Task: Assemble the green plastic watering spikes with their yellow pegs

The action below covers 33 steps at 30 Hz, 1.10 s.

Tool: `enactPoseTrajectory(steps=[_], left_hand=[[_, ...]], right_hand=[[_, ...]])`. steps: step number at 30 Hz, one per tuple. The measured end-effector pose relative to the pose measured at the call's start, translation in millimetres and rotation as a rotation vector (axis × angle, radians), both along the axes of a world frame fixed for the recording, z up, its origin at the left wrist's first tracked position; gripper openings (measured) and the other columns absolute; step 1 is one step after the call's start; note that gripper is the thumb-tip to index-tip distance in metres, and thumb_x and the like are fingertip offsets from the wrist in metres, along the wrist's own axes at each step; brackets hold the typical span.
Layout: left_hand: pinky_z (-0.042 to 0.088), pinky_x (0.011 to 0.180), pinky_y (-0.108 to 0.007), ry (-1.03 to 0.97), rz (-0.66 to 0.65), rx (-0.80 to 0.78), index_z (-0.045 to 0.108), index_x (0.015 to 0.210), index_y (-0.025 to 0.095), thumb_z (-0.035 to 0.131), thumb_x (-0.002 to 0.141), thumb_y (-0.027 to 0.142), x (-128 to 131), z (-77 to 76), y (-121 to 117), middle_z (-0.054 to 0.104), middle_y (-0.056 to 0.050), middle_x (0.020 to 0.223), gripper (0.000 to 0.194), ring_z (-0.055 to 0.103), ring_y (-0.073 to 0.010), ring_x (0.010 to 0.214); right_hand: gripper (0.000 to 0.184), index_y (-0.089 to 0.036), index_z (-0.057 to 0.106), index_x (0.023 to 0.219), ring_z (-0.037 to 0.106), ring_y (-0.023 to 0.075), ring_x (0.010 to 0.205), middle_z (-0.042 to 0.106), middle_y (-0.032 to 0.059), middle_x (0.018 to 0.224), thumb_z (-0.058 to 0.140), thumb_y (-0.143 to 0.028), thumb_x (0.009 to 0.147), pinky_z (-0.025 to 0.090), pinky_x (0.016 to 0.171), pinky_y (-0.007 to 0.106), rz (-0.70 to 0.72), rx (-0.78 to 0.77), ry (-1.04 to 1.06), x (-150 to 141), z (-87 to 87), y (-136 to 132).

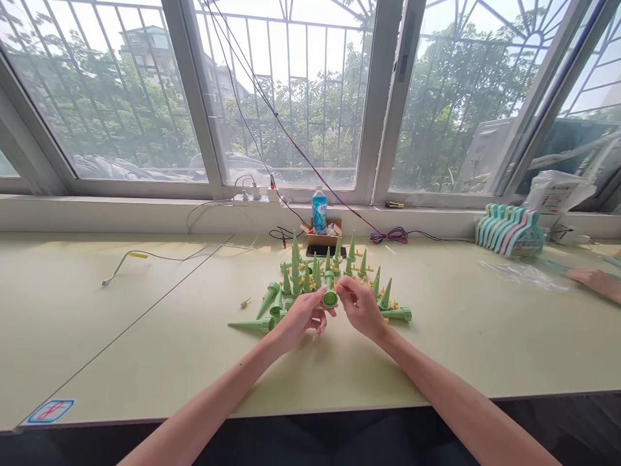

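Observation:
My left hand grips a green plastic plant watering spike, its round open end turned towards me. Close beside that end is my right hand, with thumb and fingers pinched together; whatever is between them is too small to make out. Around and behind both hands are several more green spikes, many standing point up. Others lie on their sides, such as the spike at the left. Small yellow valve pieces are scattered among them.
A pale table runs below the windows. Behind the spikes are a dark phone, a cardboard box and a blue-labelled bottle. Coiled cable and pastel hangers lie rightward. Another person's hand is at far right.

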State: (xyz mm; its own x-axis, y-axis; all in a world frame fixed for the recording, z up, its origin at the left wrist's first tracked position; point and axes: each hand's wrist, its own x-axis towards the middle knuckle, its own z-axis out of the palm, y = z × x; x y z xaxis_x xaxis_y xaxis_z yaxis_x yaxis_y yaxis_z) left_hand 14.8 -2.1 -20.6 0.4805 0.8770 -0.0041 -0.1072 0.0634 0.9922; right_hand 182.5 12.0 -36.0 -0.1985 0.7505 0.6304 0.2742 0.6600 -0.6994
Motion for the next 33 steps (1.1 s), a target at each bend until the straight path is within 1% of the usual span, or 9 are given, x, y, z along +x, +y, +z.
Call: enactPoseTrajectory(steps=[5,7,9,11,18,23,27,30,33], left_hand=[[0.036,0.038,-0.02,0.035,0.022,0.059,0.055,0.084,0.014,0.052,0.086,0.057,0.1,1.7,-1.7,0.059,-0.005,0.081,0.043,0.048,-0.0063,0.046],[0.036,0.039,-0.02,0.068,0.031,0.087,0.052,0.081,0.015,0.055,0.085,0.055,-0.3,1.5,-2.1,0.056,-0.002,0.069,0.04,0.048,-0.0072,0.045],[0.036,0.04,-0.02,0.098,0.037,0.116,0.048,0.078,0.017,0.057,0.085,0.053,-0.6,0.8,-2.3,0.049,0.003,0.057,0.038,0.047,-0.0085,0.044],[0.035,0.04,-0.02,0.121,0.055,0.16,0.046,0.077,0.018,0.058,0.084,0.052,-0.5,0.2,-2.9,0.044,0.006,0.051,0.037,0.047,-0.009,0.043],[0.035,0.04,-0.021,0.209,0.153,0.297,0.052,0.086,0.018,0.059,0.083,0.052,1.0,0.7,-5.5,0.048,0.005,0.054,0.035,0.047,-0.0084,0.042],[0.034,0.039,-0.02,0.252,0.208,0.36,0.054,0.092,0.018,0.061,0.082,0.05,0.2,-2.4,-4.8,0.043,0.008,0.05,0.033,0.044,-0.0082,0.041],[0.036,0.039,-0.02,0.261,0.244,0.396,0.056,0.095,0.018,0.064,0.081,0.047,1.9,-0.9,-6.1,0.047,0.005,0.058,0.033,0.044,-0.0072,0.043],[0.039,0.039,-0.02,0.244,0.255,0.437,0.058,0.096,0.017,0.064,0.081,0.046,3.3,-1.0,-5.9,0.054,0.0,0.074,0.033,0.046,-0.0063,0.048],[0.042,0.042,-0.02,0.233,0.262,0.514,0.06,0.097,0.017,0.061,0.083,0.045,3.2,-5.1,-3.3,0.055,-0.004,0.092,0.031,0.045,-0.0052,0.052]], right_hand=[[0.028,-0.019,0.046,0.072,0.036,0.0098,0.051,0.044,-0.0034,0.059,0.044,-0.037,0.095,0.031,0.049,0.023,-0.016,-0.001,-0.008,-0.2,-0.4,1.4],[0.029,-0.02,0.045,0.071,0.034,0.0099,0.051,0.041,-0.0039,0.058,0.044,-0.037,0.094,0.029,0.049,0.023,-0.027,-0.003,-0.015,0.0,-1.1,1.6],[0.029,-0.02,0.045,0.071,0.032,0.01,0.051,0.039,-0.0043,0.057,0.045,-0.037,0.094,0.028,0.049,0.023,-0.035,-0.001,-0.017,0.3,-1.8,1.7],[0.029,-0.02,0.045,0.07,0.032,0.0101,0.051,0.038,-0.0044,0.057,0.045,-0.037,0.094,0.027,0.049,0.024,-0.041,0.002,-0.018,0.4,-2.4,1.9],[0.029,-0.02,0.047,0.071,0.032,0.0102,0.05,0.038,-0.0044,0.056,0.046,-0.037,0.093,0.027,0.048,0.024,-0.058,-0.012,-0.017,-0.1,-1.7,2.0],[0.028,-0.019,0.047,0.071,0.032,0.01,0.049,0.039,-0.0044,0.056,0.046,-0.036,0.093,0.027,0.047,0.024,-0.052,-0.021,-0.006,-0.3,-0.4,1.0],[0.028,-0.019,0.049,0.071,0.032,0.0101,0.049,0.039,-0.0043,0.055,0.046,-0.036,0.093,0.027,0.047,0.024,-0.063,-0.02,-0.009,-0.6,0.2,0.5],[0.029,-0.019,0.049,0.071,0.032,0.0101,0.048,0.039,-0.0044,0.054,0.046,-0.037,0.093,0.026,0.047,0.024,-0.062,-0.019,-0.007,-0.6,0.5,0.6],[0.03,-0.019,0.049,0.07,0.032,0.01,0.048,0.039,-0.0044,0.054,0.046,-0.039,0.093,0.026,0.046,0.024,-0.057,-0.019,-0.005,-0.6,0.8,0.8]])
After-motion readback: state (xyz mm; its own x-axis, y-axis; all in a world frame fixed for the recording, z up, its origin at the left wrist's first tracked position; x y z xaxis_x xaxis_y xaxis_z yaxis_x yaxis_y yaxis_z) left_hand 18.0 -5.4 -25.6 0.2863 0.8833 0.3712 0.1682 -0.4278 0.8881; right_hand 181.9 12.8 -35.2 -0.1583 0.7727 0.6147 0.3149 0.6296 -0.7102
